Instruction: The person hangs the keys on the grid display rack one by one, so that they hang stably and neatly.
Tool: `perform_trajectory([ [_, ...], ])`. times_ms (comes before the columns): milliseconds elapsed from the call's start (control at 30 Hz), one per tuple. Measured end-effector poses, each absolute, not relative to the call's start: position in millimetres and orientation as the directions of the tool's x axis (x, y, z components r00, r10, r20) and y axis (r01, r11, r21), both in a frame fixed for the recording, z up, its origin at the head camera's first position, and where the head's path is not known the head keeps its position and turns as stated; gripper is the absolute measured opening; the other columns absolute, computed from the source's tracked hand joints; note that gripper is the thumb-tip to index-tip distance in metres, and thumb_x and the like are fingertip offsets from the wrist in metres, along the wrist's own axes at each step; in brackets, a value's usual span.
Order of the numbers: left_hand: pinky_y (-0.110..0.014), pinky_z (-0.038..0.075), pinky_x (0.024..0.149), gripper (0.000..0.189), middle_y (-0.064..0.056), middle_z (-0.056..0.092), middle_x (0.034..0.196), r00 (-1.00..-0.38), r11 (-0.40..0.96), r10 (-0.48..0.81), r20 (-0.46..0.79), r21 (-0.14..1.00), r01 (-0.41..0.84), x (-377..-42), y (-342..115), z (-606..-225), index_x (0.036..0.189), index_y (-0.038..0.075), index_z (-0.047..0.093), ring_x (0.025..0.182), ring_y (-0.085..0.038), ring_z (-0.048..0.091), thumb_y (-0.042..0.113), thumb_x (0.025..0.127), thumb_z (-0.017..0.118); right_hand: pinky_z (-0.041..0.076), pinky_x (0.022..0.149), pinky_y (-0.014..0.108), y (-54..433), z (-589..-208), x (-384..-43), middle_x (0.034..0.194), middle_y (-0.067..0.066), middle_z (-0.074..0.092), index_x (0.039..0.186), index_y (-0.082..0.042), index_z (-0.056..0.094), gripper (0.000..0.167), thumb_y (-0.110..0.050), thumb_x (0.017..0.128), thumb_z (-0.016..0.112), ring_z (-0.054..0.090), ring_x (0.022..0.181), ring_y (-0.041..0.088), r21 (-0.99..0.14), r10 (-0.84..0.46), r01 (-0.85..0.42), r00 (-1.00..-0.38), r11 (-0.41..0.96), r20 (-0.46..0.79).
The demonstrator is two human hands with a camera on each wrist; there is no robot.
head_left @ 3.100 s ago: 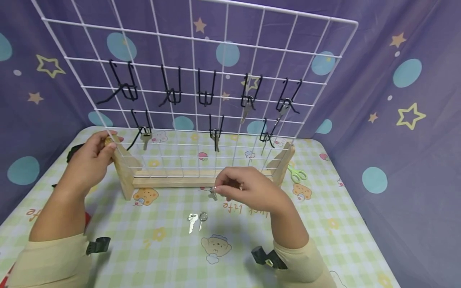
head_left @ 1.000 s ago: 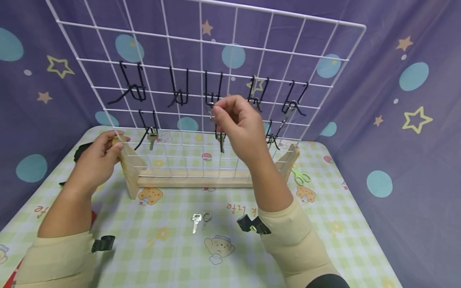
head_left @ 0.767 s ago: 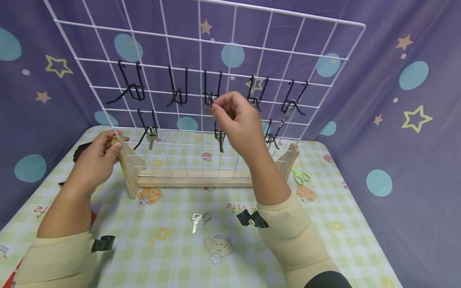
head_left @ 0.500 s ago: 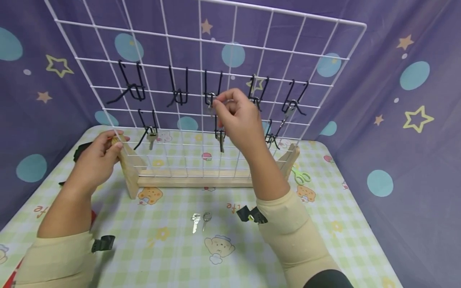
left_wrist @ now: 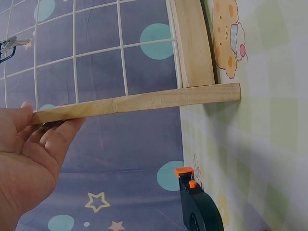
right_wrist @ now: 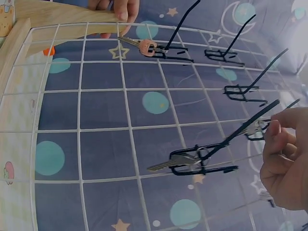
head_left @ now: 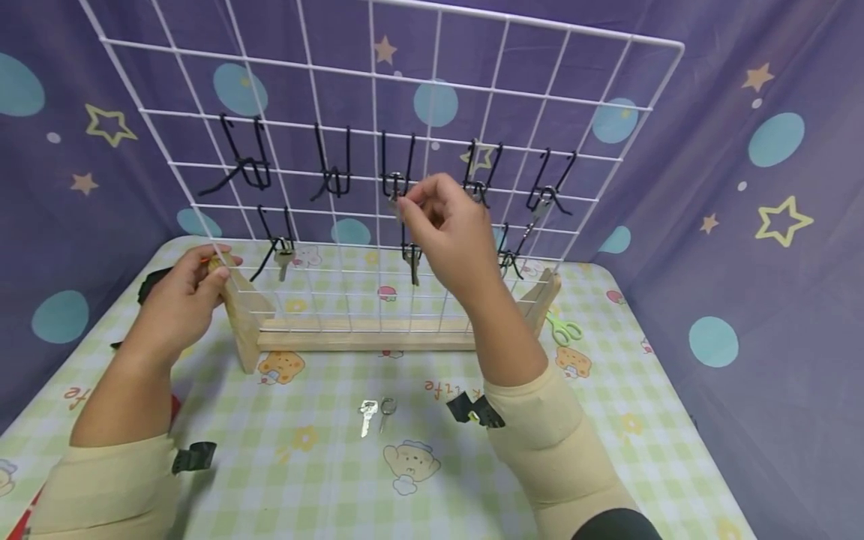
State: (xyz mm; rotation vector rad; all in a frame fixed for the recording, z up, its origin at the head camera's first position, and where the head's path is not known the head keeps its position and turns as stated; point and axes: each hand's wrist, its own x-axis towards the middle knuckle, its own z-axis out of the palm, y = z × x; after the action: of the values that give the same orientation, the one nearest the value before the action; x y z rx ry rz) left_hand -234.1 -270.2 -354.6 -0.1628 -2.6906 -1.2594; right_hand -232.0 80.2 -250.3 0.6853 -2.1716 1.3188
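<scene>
A white wire grid rack on wooden feet carries black hooks in two rows. At the upper middle hook, my right hand pinches a small silver key between thumb and fingertips; its ring appears to be over the hook, though the fingers partly cover it. My left hand grips the top of the left wooden foot, with the thumb on the near side, also seen in the left wrist view. Two keys lie on the table: a flat key and a ringed key.
Other keys hang from hooks, among them a lower-left key and a lower-middle key. Green scissors lie behind the right foot. A dark tool with orange parts sits beyond the left foot. A purple curtain surrounds the table.
My right hand has risen from above the table with a key to the upper middle hook, where the key's ring now appears to hang. Lately it dipped slightly. My left hand stays on the wooden foot.
</scene>
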Motion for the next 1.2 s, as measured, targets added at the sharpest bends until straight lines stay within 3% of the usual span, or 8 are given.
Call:
perform_trajectory([
  [133,-0.015,0.053,0.095,0.054,-0.014,0.047,0.146,-0.981,0.638,0.029,0.193,0.751,0.167,-234.8,-269.3,-355.3,0.151,0.009,0.029,0.127,-0.03,0.05,0.04,0.106,0.028,0.036,0.044,0.024,88.3,-255.8,-214.4,0.064,-0.002,0.052,0.094,-0.007,0.06,0.012,-0.018,0.097,0.063,0.042,0.053,0.011,-0.547,-0.232,-0.771,-0.626,0.325,0.745],
  [300,-0.012,0.052,0.093,0.056,-0.013,0.046,0.148,-0.984,0.642,0.029,0.177,0.751,0.155,-234.7,-270.5,-356.1,0.152,0.01,0.027,0.129,-0.031,0.048,0.042,0.106,0.028,0.034,0.043,0.02,97.3,-267.7,-191.9,0.067,-0.002,0.055,0.092,-0.003,0.062,0.008,-0.011,0.095,0.062,0.04,0.054,0.006,-0.462,-0.426,-0.87,-0.489,0.173,0.761],
  [400,-0.016,0.053,0.095,0.056,-0.013,0.046,0.148,-0.984,0.644,0.024,0.179,0.75,0.152,-235.0,-270.9,-356.8,0.152,0.011,0.027,0.129,-0.031,0.048,0.042,0.106,0.027,0.038,0.046,0.018,102.0,-282.3,-185.7,0.071,-0.008,0.058,0.095,-0.01,0.064,0.007,-0.017,0.097,0.062,0.043,0.056,0.002,-0.487,-0.601,-0.845,-0.512,0.222,0.614],
  [500,-0.029,0.052,0.101,0.056,-0.013,0.045,0.149,-0.984,0.643,0.018,0.177,0.751,0.146,-235.2,-271.1,-356.9,0.153,0.011,0.026,0.13,-0.032,0.047,0.042,0.106,0.027,0.045,0.052,0.019,103.2,-302.3,-187.0,0.073,-0.013,0.059,0.099,-0.02,0.063,0.01,-0.029,0.1,0.06,0.049,0.059,0.002,-0.528,-0.709,-0.758,-0.607,0.382,0.36],
  [633,-0.037,0.05,0.102,0.056,-0.013,0.045,0.149,-0.985,0.642,0.016,0.174,0.753,0.144,-235.5,-271.0,-356.9,0.152,0.01,0.026,0.131,-0.033,0.047,0.041,0.106,0.027,0.051,0.061,0.022,98.3,-332.2,-196.1,0.08,-0.013,0.063,0.106,-0.025,0.063,0.016,-0.04,0.098,0.06,0.055,0.066,0.003,-0.511,-0.706,-0.632,-0.705,0.582,0.068],
  [767,-0.026,0.053,0.099,0.055,-0.014,0.045,0.149,-0.984,0.64,0.021,0.177,0.754,0.149,-235.8,-270.7,-357.2,0.152,0.01,0.027,0.13,-0.033,0.047,0.041,0.106,0.027,0.052,0.068,0.024,90.7,-357.9,-205.1,0.086,-0.013,0.064,0.114,-0.024,0.063,0.027,-0.042,0.095,0.064,0.059,0.071,0.005,-0.44,-0.648,-0.544,-0.751,0.715,-0.124],
  [967,0.0,0.047,0.084,0.055,-0.014,0.046,0.148,-0.981,0.64,0.022,0.193,0.751,0.162,-235.4,-270.7,-356.4,0.151,0.009,0.028,0.129,-0.032,0.048,0.04,0.106,0.028,0.05,0.064,0.024,76.8,-387.7,-211.6,0.087,-0.011,0.064,0.113,-0.022,0.064,0.029,-0.04,0.091,0.07,0.058,0.072,0.007,-0.367,-0.61,-0.507,-0.748,0.78,-0.261],
  [1200,-0.001,0.048,0.085,0.056,-0.014,0.045,0.148,-0.982,0.641,0.02,0.186,0.751,0.155,-234.9,-272.1,-356.5,0.152,0.01,0.027,0.128,-0.028,0.049,0.042,0.106,0.028,0.049,0.065,0.025,68.5,-408.3,-211.8,0.087,-0.014,0.064,0.106,-0.027,0.064,0.028,-0.039,0.085,0.076,0.056,0.076,0.009,-0.335,-0.629,-0.537,-0.711,0.774,-0.314],
])
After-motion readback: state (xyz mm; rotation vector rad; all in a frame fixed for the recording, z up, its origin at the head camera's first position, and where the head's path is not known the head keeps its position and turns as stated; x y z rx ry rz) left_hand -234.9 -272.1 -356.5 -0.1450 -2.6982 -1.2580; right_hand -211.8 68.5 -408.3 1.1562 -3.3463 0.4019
